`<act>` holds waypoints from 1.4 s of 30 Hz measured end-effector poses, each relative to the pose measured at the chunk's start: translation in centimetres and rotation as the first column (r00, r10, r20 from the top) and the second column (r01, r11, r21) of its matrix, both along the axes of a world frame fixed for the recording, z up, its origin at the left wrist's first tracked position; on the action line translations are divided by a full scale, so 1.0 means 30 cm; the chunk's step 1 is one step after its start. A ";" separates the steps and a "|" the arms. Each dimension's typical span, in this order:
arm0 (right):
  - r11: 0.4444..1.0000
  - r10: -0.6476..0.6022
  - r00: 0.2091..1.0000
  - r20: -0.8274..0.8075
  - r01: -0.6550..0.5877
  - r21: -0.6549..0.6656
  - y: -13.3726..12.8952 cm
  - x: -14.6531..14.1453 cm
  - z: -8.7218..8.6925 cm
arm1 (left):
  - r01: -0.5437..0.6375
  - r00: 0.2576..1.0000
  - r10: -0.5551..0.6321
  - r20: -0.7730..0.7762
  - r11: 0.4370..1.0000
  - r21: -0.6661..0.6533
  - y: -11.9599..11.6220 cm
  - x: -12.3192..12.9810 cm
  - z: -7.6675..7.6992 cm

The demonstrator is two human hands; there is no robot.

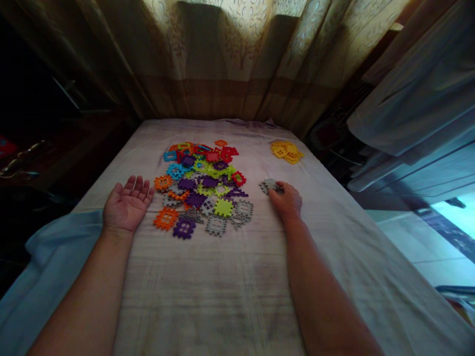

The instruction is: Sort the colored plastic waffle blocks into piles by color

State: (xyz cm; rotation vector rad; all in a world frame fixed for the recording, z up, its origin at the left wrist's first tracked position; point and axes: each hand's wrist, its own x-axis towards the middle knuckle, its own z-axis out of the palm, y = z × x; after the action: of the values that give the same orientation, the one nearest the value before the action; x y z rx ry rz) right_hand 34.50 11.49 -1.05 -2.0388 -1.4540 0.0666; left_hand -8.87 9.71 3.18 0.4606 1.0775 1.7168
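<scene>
A mixed heap of notched plastic building tiles (210,183) in orange, blue, red, purple, green and grey lies on the light bed sheet (208,282). My left hand (128,203) rests palm up at the heap's left side, fingers spread, holding nothing. Close to its fingertips lies an orange window tile (163,183). To the right of the heap, my right hand (287,198) has its thumb and fingers closed on a grey notched tile (269,186) low over the sheet. Part of that tile is hidden under the fingers; whether it is one piece or more I cannot tell.
A separate pile of yellow tiles (287,152) sits at the far right of the bed. Patterned curtains (222,59) hang behind the far edge. A light blue cloth (67,252) drapes at the left, and pale fabric (415,113) hangs at the right.
</scene>
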 end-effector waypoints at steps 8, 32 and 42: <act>0.999 -0.042 0.999 0.024 0.041 0.023 -0.003 -0.023 0.017 | -0.016 1.000 0.016 0.012 1.000 -0.020 0.000 0.004 0.006; 0.907 0.391 0.920 -0.030 -0.391 -0.157 -0.061 -0.281 0.146 | -0.018 0.989 0.022 0.146 0.999 -0.026 -0.005 0.021 0.028; 0.604 0.626 0.765 -0.152 -0.598 -0.527 -0.082 -0.155 0.251 | -0.027 0.982 0.032 0.186 0.999 -0.034 -0.007 0.026 0.035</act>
State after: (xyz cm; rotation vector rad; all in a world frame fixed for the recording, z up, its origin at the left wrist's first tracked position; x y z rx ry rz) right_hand 29.84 9.03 6.48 -1.8199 -2.3258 0.8224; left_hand -8.08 9.51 4.23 0.2590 0.9779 1.7296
